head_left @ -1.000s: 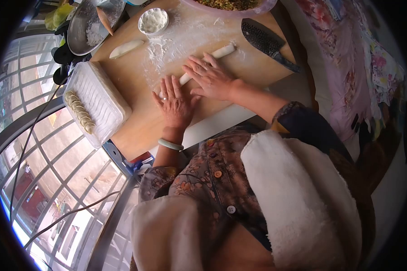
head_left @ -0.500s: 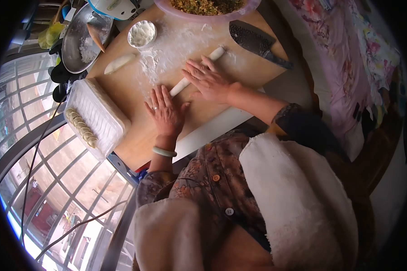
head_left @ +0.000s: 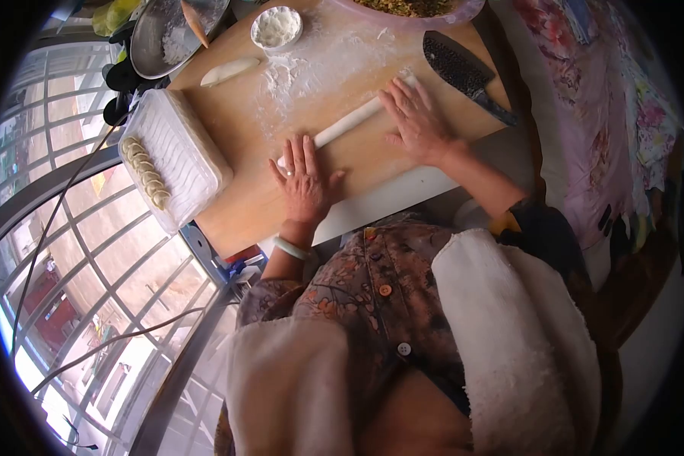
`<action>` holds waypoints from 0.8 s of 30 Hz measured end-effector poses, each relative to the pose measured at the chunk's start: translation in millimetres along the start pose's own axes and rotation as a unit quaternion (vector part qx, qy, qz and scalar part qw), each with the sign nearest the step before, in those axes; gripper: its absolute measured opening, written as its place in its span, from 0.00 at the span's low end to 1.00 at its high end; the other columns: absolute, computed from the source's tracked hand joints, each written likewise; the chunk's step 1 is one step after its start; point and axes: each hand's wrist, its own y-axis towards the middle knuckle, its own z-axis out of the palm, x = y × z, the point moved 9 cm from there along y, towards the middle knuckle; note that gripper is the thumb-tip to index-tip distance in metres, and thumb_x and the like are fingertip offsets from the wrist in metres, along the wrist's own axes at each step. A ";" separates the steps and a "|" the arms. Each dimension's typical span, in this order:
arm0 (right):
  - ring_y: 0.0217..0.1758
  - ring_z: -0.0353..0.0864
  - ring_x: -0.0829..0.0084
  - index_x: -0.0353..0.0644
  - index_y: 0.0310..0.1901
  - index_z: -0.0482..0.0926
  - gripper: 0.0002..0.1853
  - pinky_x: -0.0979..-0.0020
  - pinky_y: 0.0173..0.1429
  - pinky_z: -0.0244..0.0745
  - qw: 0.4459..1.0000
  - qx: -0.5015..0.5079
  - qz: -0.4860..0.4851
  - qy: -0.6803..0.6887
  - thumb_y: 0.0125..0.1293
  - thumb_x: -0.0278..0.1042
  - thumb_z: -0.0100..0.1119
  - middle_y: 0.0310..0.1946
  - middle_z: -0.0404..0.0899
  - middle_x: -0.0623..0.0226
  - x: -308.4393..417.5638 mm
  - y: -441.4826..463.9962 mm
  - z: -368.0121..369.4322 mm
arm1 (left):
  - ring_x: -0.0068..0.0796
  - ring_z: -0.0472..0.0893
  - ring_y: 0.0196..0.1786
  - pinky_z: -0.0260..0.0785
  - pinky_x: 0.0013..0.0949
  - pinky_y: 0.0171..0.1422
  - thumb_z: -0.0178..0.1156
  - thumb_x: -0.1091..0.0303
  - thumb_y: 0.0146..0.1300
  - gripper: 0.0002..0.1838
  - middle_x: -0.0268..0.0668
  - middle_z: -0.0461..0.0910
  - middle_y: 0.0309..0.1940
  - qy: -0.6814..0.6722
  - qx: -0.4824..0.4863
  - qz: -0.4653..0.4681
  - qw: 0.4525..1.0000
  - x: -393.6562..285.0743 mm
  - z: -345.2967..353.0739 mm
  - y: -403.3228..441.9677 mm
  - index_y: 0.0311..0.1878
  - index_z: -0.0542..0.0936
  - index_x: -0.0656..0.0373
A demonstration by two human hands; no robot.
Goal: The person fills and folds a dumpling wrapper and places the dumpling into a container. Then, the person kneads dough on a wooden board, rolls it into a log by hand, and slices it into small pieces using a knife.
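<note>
A long white roll of dough [head_left: 349,124] lies slantwise on the floured wooden board [head_left: 239,178]. Flat on its near left end rests my left hand [head_left: 305,182], fingers stretched out, with a ring and a pale bangle on that arm. My right hand [head_left: 418,125] lies with fingers extended over the far right end of the roll. Parts of both ends are hidden under the fingers. Further back is a smaller, paler piece of dough [head_left: 229,71], and a white bowl of flour [head_left: 276,29] stands beside it.
A cleaver with a dark blade [head_left: 463,72] lies at the board's right. On the left is a plastic tray [head_left: 197,152] with a row of dumplings [head_left: 146,173]. A metal bowl [head_left: 148,57] and a pink basin of filling [head_left: 463,14] stand at the back.
My hands have moved apart along the dough, my right one towards its far end. More of the roll shows between them, and it looks longer. The whole view has shifted.
</note>
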 end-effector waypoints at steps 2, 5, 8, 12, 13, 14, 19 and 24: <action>0.82 0.47 0.57 0.38 0.74 0.58 0.42 0.45 0.82 0.37 0.999 -0.022 -0.008 -0.032 0.68 0.59 0.56 0.75 0.57 0.52 -7.7 31.3 -1.3 | 0.50 0.45 0.83 0.30 0.66 0.80 0.55 0.35 0.65 0.50 0.50 0.51 0.79 0.016 -0.017 -0.023 0.999 14.8 -4.3 28.1 0.78 0.53 0.63; 0.82 0.48 0.58 0.38 0.74 0.58 0.42 0.45 0.81 0.37 0.999 -0.017 0.012 -0.040 0.69 0.60 0.54 0.75 0.58 0.51 -23.9 70.4 6.1 | 0.51 0.47 0.82 0.35 0.65 0.80 0.51 0.32 0.67 0.48 0.49 0.52 0.79 0.033 -0.034 -0.066 0.997 39.2 -12.1 64.4 0.77 0.57 0.61; 0.80 0.54 0.57 0.38 0.72 0.63 0.38 0.46 0.80 0.43 0.997 -0.075 0.035 0.001 0.70 0.57 0.55 0.71 0.64 0.51 -42.3 60.0 -22.6 | 0.50 0.50 0.81 0.40 0.60 0.80 0.54 0.39 0.68 0.43 0.48 0.55 0.78 0.017 -0.044 -0.044 0.998 38.0 -17.2 65.4 0.76 0.59 0.61; 0.76 0.61 0.53 0.37 0.68 0.68 0.33 0.48 0.77 0.52 0.988 -0.117 0.104 -0.013 0.67 0.47 0.60 0.67 0.70 0.52 -89.4 -17.3 -58.1 | 0.48 0.58 0.78 0.48 0.52 0.79 0.58 0.58 0.68 0.32 0.46 0.63 0.74 -0.031 -0.067 0.012 0.997 34.2 -13.5 41.4 0.73 0.65 0.58; 0.74 0.63 0.52 0.38 0.68 0.69 0.32 0.47 0.76 0.54 0.983 -0.130 0.129 -0.006 0.67 0.46 0.61 0.66 0.71 0.52 -103.6 -42.5 -61.7 | 0.47 0.60 0.77 0.50 0.50 0.78 0.58 0.64 0.67 0.30 0.45 0.65 0.72 -0.045 -0.079 0.023 0.996 37.1 -11.2 35.8 0.72 0.67 0.58; 0.72 0.65 0.51 0.40 0.67 0.69 0.31 0.47 0.75 0.56 0.978 -0.143 0.155 0.004 0.67 0.45 0.62 0.65 0.71 0.53 -115.3 -64.5 -64.4 | 0.47 0.69 0.68 0.60 0.45 0.72 0.56 0.73 0.65 0.25 0.42 0.73 0.64 -0.057 -0.124 0.036 0.990 34.3 -21.5 31.9 0.67 0.73 0.56; 0.62 0.72 0.51 0.48 0.67 0.72 0.27 0.52 0.67 0.65 0.973 -0.084 0.213 -0.016 0.66 0.37 0.63 0.57 0.75 0.54 -132.8 -98.4 -67.9 | 0.45 0.76 0.54 0.69 0.44 0.60 0.58 0.75 0.62 0.21 0.40 0.80 0.50 -0.083 -0.117 0.026 0.989 35.4 -29.6 30.4 0.59 0.79 0.54; 0.58 0.73 0.50 0.46 0.65 0.73 0.26 0.58 0.63 0.71 0.983 -0.059 0.165 0.046 0.64 0.28 0.61 0.54 0.75 0.54 -139.7 -87.8 -64.7 | 0.45 0.77 0.53 0.70 0.45 0.57 0.62 0.72 0.61 0.20 0.40 0.80 0.47 -0.085 -0.117 0.005 0.989 43.9 -31.3 -8.2 0.58 0.80 0.54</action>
